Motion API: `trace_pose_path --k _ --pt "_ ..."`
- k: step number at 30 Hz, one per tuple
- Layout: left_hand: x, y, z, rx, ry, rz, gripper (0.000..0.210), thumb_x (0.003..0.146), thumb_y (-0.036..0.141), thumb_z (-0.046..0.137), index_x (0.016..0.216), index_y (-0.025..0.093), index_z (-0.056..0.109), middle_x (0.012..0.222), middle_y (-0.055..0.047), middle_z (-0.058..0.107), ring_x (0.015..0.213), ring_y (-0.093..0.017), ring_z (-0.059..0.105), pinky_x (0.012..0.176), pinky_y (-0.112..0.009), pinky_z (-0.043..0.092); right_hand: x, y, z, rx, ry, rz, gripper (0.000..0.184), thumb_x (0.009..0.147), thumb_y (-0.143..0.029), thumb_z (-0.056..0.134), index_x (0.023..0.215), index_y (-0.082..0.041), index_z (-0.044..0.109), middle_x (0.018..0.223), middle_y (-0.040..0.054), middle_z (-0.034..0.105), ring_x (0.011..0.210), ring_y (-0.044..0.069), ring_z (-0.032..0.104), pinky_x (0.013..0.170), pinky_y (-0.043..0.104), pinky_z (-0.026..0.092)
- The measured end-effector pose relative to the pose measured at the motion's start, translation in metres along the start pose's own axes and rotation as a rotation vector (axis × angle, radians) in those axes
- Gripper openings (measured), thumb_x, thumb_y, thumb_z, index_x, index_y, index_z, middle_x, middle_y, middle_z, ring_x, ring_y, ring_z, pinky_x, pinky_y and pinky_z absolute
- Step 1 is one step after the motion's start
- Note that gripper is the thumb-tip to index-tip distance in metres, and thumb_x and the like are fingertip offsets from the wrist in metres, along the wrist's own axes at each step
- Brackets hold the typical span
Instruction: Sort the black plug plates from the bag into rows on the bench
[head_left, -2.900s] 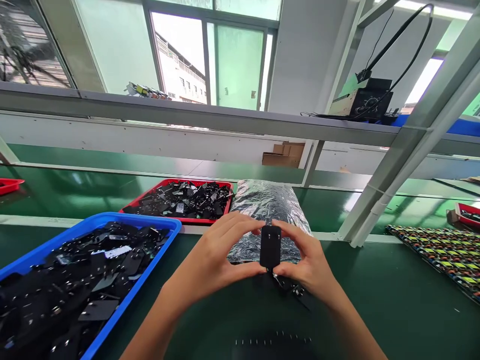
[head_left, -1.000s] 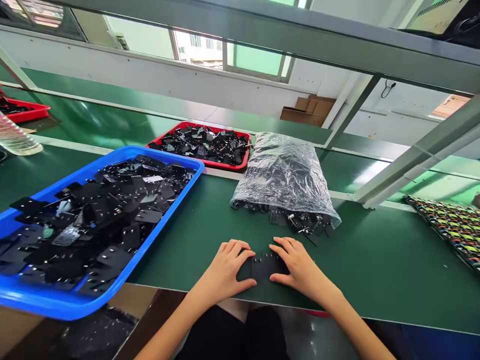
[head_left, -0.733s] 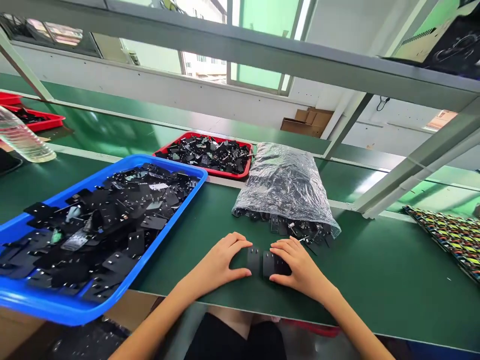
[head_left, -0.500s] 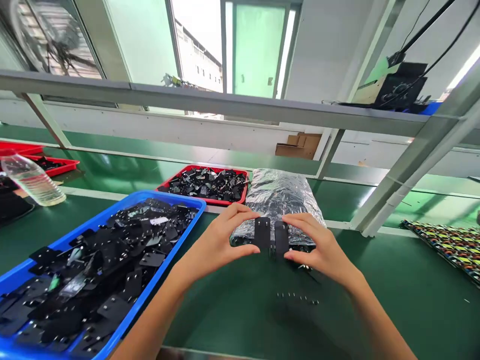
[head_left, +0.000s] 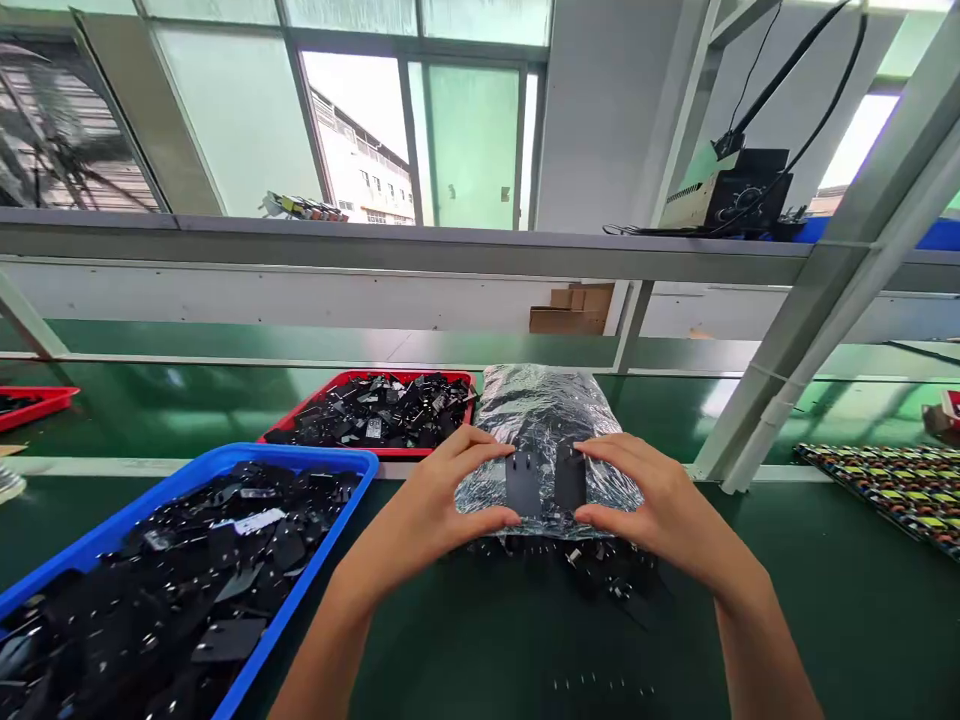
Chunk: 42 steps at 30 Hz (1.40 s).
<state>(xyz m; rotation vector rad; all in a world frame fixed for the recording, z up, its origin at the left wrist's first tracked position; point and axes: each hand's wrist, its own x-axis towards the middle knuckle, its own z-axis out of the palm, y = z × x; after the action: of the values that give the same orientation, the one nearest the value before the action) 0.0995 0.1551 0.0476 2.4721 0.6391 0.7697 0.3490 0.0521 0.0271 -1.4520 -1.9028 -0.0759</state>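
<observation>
My left hand (head_left: 442, 505) pinches a thin black plate (head_left: 523, 484) upright between thumb and fingers. In my right hand (head_left: 646, 495) a second black plate (head_left: 570, 480) is pinched the same way. The two plates face each other with a narrow gap between them, raised above the green bench. Behind them lies a crinkled silver bag (head_left: 551, 400). Small black parts (head_left: 607, 570) are scattered on the bench just under my right hand. Nearer to me, a row of small shiny points (head_left: 596, 686) shows on a dark piece.
A blue tray (head_left: 300, 456) heaped with black parts stands at the left. Behind it is a red tray (head_left: 337, 378) of small black pieces. At the right lies a panel of colourful components (head_left: 892, 490). A slanted metal post (head_left: 810, 330) and a shelf beam (head_left: 420, 250) frame the bench.
The view has tilted up and levelled. Both hands still hold their plates, which now stand slightly farther apart. The water bottle at the left has nearly left the view.
</observation>
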Motion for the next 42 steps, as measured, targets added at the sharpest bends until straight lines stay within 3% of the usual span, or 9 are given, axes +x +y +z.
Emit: trace_pose_path --k 8,17,26,33,42 --pt "0.003 -0.008 -0.003 0.039 0.008 -0.016 0.044 0.084 0.044 0.068 0.125 0.029 0.059 0.122 -0.004 0.054 0.112 -0.020 0.056 0.098 -0.031 0.047 0.008 0.013 0.008 0.139 -0.104 0.054 0.049 0.083 -0.053 0.068 0.123 -0.028 0.059 0.117 0.0057 0.065 0.106 0.025 0.063 0.089 0.041 0.055" --pt "0.001 -0.006 -0.006 0.048 0.006 -0.037 0.052 0.086 0.042 0.065 0.135 0.032 0.051 0.126 -0.004 0.054 0.114 -0.022 0.056 0.097 -0.034 0.048 0.006 0.010 0.006 0.163 -0.047 0.027 0.052 0.085 -0.050 0.067 0.132 -0.034 0.053 0.110 0.0038 0.066 0.100 0.024 0.065 0.084 0.039 0.057" --pt "0.002 -0.004 -0.003 0.056 0.009 -0.001 0.046 0.087 0.041 0.066 0.131 0.032 0.054 0.125 -0.003 0.054 0.113 -0.021 0.056 0.098 -0.033 0.048 0.006 0.010 0.009 0.140 -0.038 0.014 0.055 0.087 -0.048 0.065 0.137 -0.033 0.049 0.110 0.0049 0.066 0.101 0.024 0.064 0.085 0.040 0.057" --pt "0.004 -0.006 -0.001 0.078 0.009 0.006 0.046 0.086 0.041 0.066 0.130 0.033 0.054 0.124 -0.001 0.055 0.113 -0.019 0.057 0.098 -0.029 0.047 0.008 0.006 0.010 0.105 -0.049 0.006 0.053 0.087 -0.044 0.067 0.135 -0.028 0.051 0.102 0.0048 0.067 0.096 0.024 0.063 0.082 0.040 0.055" --pt "0.004 -0.005 -0.003 0.069 0.003 -0.023 0.046 0.087 0.040 0.066 0.131 0.034 0.053 0.125 0.000 0.054 0.113 -0.018 0.057 0.097 -0.028 0.047 0.011 0.002 0.012 0.072 -0.090 -0.004 0.060 0.076 -0.037 0.080 0.128 -0.017 0.057 0.094 0.0051 0.068 0.091 0.023 0.061 0.082 0.039 0.053"
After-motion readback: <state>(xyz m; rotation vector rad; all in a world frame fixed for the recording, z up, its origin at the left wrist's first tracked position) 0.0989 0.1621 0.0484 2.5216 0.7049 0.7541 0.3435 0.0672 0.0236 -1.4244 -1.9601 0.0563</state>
